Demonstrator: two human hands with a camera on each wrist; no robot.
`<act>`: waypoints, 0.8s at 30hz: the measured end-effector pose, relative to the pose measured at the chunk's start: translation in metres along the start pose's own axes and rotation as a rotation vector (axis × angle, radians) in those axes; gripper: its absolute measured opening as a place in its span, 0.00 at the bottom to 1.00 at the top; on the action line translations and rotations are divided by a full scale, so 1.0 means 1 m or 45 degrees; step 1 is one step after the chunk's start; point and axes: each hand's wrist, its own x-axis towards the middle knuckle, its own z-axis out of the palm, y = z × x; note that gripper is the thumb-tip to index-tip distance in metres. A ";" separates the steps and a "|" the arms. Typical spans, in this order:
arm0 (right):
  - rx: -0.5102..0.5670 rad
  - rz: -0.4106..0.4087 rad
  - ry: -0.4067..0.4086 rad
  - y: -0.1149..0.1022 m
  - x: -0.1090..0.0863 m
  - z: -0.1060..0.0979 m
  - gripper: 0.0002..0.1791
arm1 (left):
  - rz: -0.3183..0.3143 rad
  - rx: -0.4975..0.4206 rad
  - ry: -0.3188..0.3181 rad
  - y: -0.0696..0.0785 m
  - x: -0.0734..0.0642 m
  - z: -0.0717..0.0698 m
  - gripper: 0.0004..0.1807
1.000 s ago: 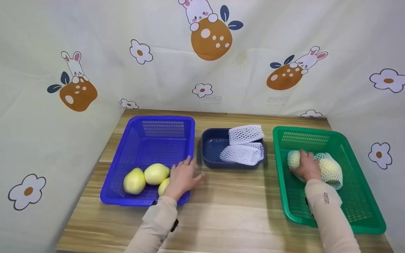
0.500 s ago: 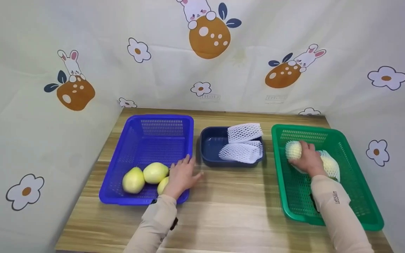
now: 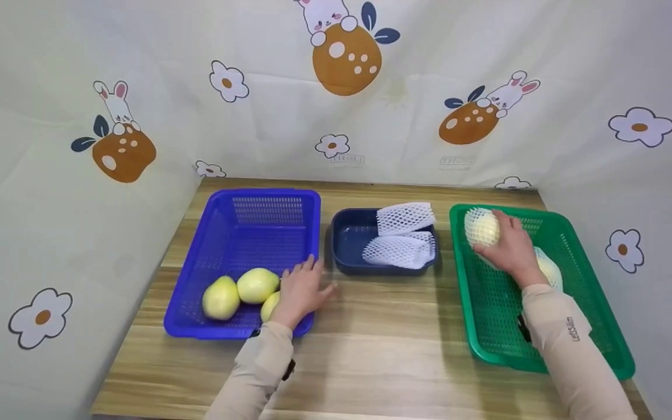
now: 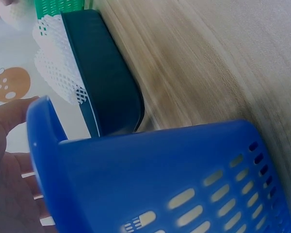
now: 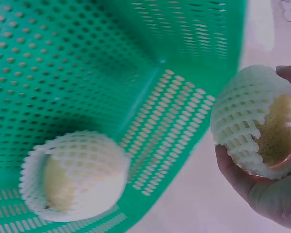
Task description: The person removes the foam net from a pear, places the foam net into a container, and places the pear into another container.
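Observation:
My right hand (image 3: 513,248) grips a pale yellow pear in a white foam net (image 3: 482,227) above the far left part of the green basket (image 3: 479,350). The right wrist view shows fingers and thumb around this netted pear (image 5: 254,114), whose bare end shows through the sleeve's opening. Another netted pear (image 5: 82,174) lies in the green basket, partly behind my wrist in the head view. My left hand (image 3: 301,293) rests at the right rim of the blue basket (image 3: 266,248), fingers extended and holding no fruit. Yellow-green pears (image 3: 221,298) sit in that basket's near end, one partly hidden by this hand.
Between the baskets stands a small dark blue tub (image 3: 353,245) with several white foam nets (image 3: 400,251) in and over it. Everything stands on a wooden table (image 3: 388,350). A patterned cloth (image 3: 277,134) hangs close behind and at both sides.
My right hand has lifted the netted pear from the green basket's floor, moving up and toward its far left rim. The other netted pear stays behind. My left hand has kept its place.

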 end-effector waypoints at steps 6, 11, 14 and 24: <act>0.026 -0.061 0.060 -0.023 0.003 -0.004 0.45 | -0.001 0.002 0.018 0.001 0.000 0.000 0.35; 0.091 -0.152 0.080 -0.044 0.003 0.000 0.45 | -0.005 0.013 0.016 0.001 0.001 -0.001 0.35; 0.137 -0.221 0.071 -0.058 0.001 0.006 0.46 | -0.006 0.015 0.016 0.001 0.001 -0.001 0.35; 0.270 -0.547 -0.027 -0.103 -0.021 0.041 0.46 | 0.009 0.007 0.052 -0.001 -0.001 0.002 0.35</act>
